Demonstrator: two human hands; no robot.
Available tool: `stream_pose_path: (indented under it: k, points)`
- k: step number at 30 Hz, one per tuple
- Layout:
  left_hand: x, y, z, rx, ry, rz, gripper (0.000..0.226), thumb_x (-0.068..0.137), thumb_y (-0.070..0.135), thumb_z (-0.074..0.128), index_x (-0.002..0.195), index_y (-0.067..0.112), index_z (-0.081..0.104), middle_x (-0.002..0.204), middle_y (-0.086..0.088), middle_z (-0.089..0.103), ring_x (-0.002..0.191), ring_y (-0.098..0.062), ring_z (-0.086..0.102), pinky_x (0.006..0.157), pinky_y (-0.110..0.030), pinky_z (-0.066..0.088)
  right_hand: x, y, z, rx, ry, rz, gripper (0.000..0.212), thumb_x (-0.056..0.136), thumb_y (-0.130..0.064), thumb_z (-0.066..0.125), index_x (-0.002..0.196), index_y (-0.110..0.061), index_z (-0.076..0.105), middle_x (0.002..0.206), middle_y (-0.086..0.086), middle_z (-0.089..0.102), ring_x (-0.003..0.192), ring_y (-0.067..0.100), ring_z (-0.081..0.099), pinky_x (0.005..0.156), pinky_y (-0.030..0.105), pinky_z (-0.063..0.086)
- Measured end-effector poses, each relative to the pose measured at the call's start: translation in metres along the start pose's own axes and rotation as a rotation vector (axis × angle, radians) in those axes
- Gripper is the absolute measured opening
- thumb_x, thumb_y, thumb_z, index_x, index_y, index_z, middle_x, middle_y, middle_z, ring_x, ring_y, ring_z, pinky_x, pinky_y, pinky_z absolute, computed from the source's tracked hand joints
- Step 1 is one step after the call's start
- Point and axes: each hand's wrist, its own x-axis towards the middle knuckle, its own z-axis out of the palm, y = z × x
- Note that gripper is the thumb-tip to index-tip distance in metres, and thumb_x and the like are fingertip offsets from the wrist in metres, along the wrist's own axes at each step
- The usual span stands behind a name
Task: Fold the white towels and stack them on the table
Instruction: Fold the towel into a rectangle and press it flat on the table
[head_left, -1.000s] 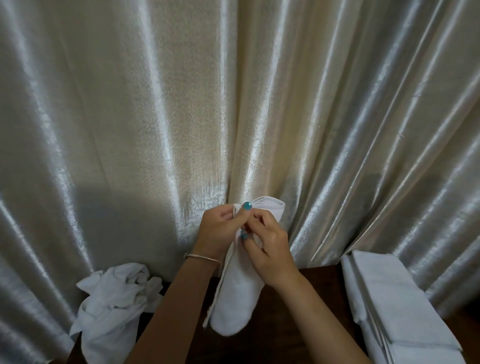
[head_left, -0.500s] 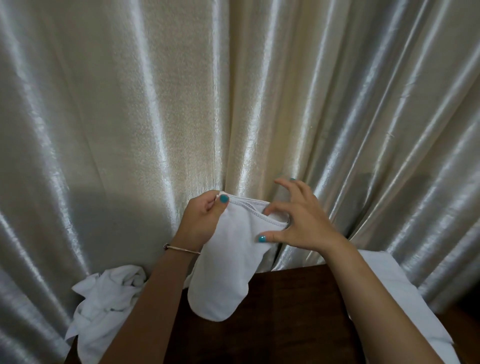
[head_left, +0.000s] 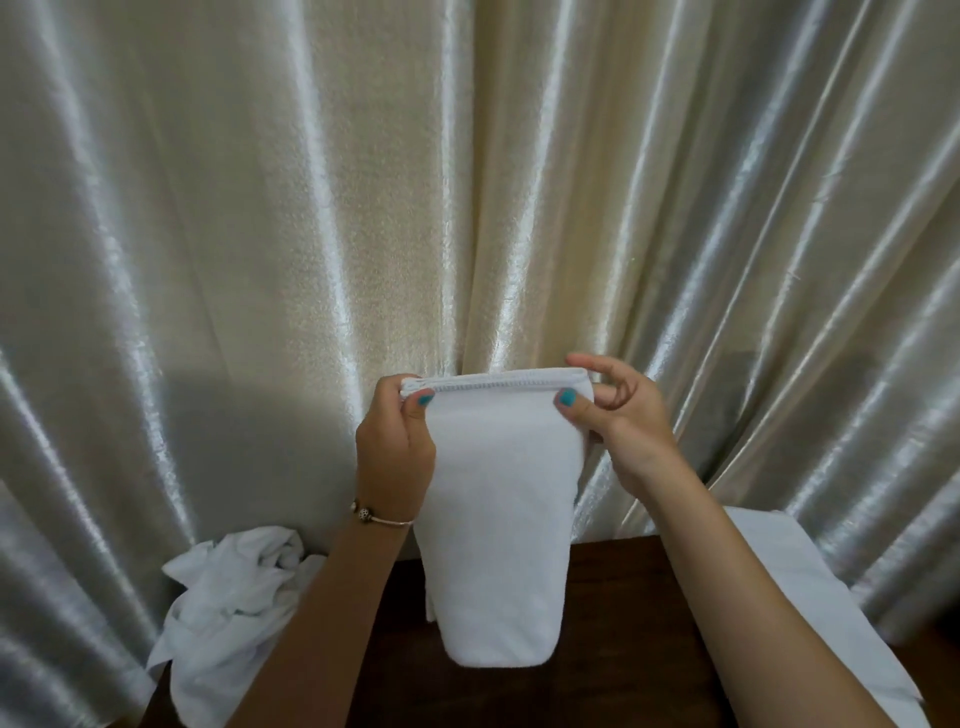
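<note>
I see a white towel (head_left: 498, 525) held up in the air in front of a shiny cream curtain (head_left: 260, 208). It hangs doubled over, its stitched top edge level and stretched between the two hands, its rounded lower fold hanging just above the dark wooden table (head_left: 613, 623).

The left hand (head_left: 396, 457) pinches the top left corner: the thumb, nail painted teal, presses on the near face and the other fingers are curled behind the cloth. A thin bracelet (head_left: 382, 518) with a small bead sits on that wrist.

The right hand (head_left: 626, 421) pinches the top right corner between thumb and forefinger, thumb on the near face with a teal nail showing. Its remaining fingers are spread loosely and do not touch the towel, as far as I can tell.

To the left, at the table's far left corner, lies a crumpled heap of white cloth (head_left: 228, 608), part of it hanging over the edge. To the right, beyond the right forearm, I see folded white towels (head_left: 810, 587) lying flat on the table; the arm hides much of that stack, so I cannot count its layers.
</note>
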Motion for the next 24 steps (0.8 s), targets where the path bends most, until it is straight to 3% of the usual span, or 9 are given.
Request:
stream_pose_path:
  k: [4,6,9,11,13,14,16,21,24]
  points:
    - [0.008,-0.01,-0.003,-0.061,-0.156,-0.166,0.014,0.097,0.015,0.05,0.108,0.008,0.056,0.077,0.015,0.056,0.071,0.01,0.056,0.062,-0.007,0.037,0.005,-0.002,0.014,-0.152,0.04,-0.099,0.02,0.084,0.004,0.067,0.086,-0.016,0.064,0.061,-0.012,0.071,0.056,0.001,0.064,0.056,0.017,0.05]
    - [0.016,-0.006,-0.01,-0.131,-0.232,-0.109,0.046,0.093,0.027,0.056,0.134,0.012,0.043,0.117,0.015,0.055,0.103,0.008,0.053,0.088,-0.002,0.035,0.008,-0.001,0.02,-0.286,0.006,-0.137,0.025,0.082,0.002,0.07,0.081,-0.023,0.065,0.061,-0.012,0.069,0.057,-0.001,0.059,0.058,0.018,0.046]
    - [0.028,0.025,-0.008,0.088,-0.434,0.256,0.09,0.074,0.06,0.061,0.147,0.025,0.022,0.138,0.014,0.04,0.136,-0.006,0.032,0.116,-0.028,0.018,0.008,-0.001,0.033,-0.375,-0.108,-0.148,0.027,0.079,0.002,0.071,0.08,-0.025,0.067,0.072,-0.001,0.072,0.067,0.008,0.062,0.066,0.027,0.048]
    - [0.04,0.042,0.001,0.269,-0.67,0.308,0.086,0.066,0.067,0.064,0.141,0.036,0.034,0.112,0.02,0.058,0.113,0.003,0.047,0.105,-0.026,0.031,0.007,-0.002,0.036,-0.344,-0.146,-0.17,0.034,0.077,0.008,0.069,0.079,-0.026,0.068,0.077,0.001,0.072,0.073,0.009,0.064,0.07,0.027,0.049]
    - [0.053,0.047,0.008,0.339,-0.864,0.205,0.044,0.066,0.062,0.072,0.1,0.035,0.065,0.067,0.015,0.056,0.071,-0.005,0.052,0.069,-0.025,0.039,0.008,-0.004,0.028,-0.305,-0.078,-0.214,0.033,0.076,0.005,0.073,0.079,-0.027,0.069,0.084,-0.002,0.07,0.078,0.007,0.064,0.074,0.023,0.049]
    - [0.059,0.046,0.01,0.336,-0.899,0.206,0.03,0.067,0.057,0.074,0.074,0.029,0.065,0.057,0.009,0.051,0.061,-0.01,0.047,0.06,-0.029,0.036,0.007,-0.005,0.022,-0.273,-0.04,-0.241,0.029,0.076,-0.001,0.076,0.08,-0.029,0.071,0.088,-0.002,0.068,0.081,0.007,0.064,0.077,0.023,0.049]
    - [0.061,0.046,0.012,0.323,-0.933,0.257,0.043,0.072,0.049,0.075,0.049,0.025,0.048,0.05,0.004,0.044,0.053,-0.013,0.041,0.055,-0.031,0.031,0.004,-0.001,0.01,-0.182,-0.023,-0.237,0.019,0.072,-0.022,0.081,0.085,-0.035,0.074,0.097,0.0,0.066,0.09,0.01,0.063,0.083,0.022,0.05]
    - [0.056,0.051,0.008,0.395,-0.762,0.467,0.045,0.082,0.052,0.064,0.053,0.027,0.041,0.049,0.006,0.045,0.052,-0.008,0.044,0.053,-0.028,0.031,-0.028,0.07,-0.029,-0.133,0.213,0.336,0.05,0.074,-0.056,0.071,0.116,-0.032,0.057,0.119,-0.005,0.058,0.103,0.009,0.056,0.082,0.02,0.043]
    - [0.062,0.048,-0.001,0.441,-0.697,0.528,0.038,0.079,0.06,0.051,0.059,0.029,0.044,0.051,0.008,0.047,0.056,-0.01,0.046,0.057,-0.03,0.036,-0.07,0.131,-0.043,-0.109,0.272,0.861,0.093,0.067,-0.079,0.059,0.137,-0.021,0.044,0.128,0.004,0.054,0.107,0.022,0.058,0.089,0.039,0.04]
